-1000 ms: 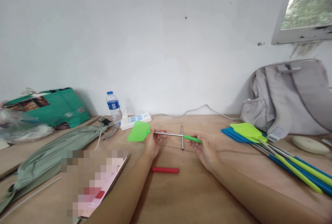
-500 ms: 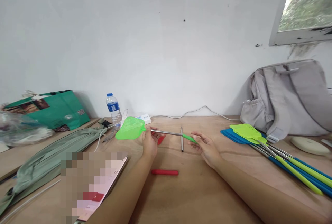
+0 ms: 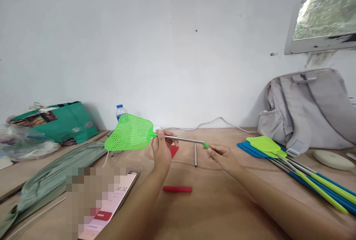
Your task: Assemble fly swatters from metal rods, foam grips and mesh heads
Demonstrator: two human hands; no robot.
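A bright green fly swatter [image 3: 130, 133] with a mesh head is held level above the table. My left hand [image 3: 162, 147] is closed around the neck, where the head meets the metal rod. Over the green grip at the other end, my right hand [image 3: 222, 158] is closed, hiding most of that handle. A loose metal rod [image 3: 195, 155] lies on the table between my hands. Closer to me lies a red handle [image 3: 177, 189]. Behind my left hand a red swatter head [image 3: 174, 152] is partly hidden.
Blue and yellow-green fly swatters [image 3: 264, 146] are piled at right, before a grey backpack [image 3: 308, 110]. At left are a phone [image 3: 107, 210], a grey-green bag [image 3: 63, 169] and a green shopping bag [image 3: 66, 123]. A water bottle [image 3: 120, 111] stands behind the swatter head; a white cable [image 3: 205, 122] runs along the wall.
The green swatter's head has turned to face me more and appears larger. My right hand has closed further over the green grip, covering more of it. The view has tilted slightly upward.
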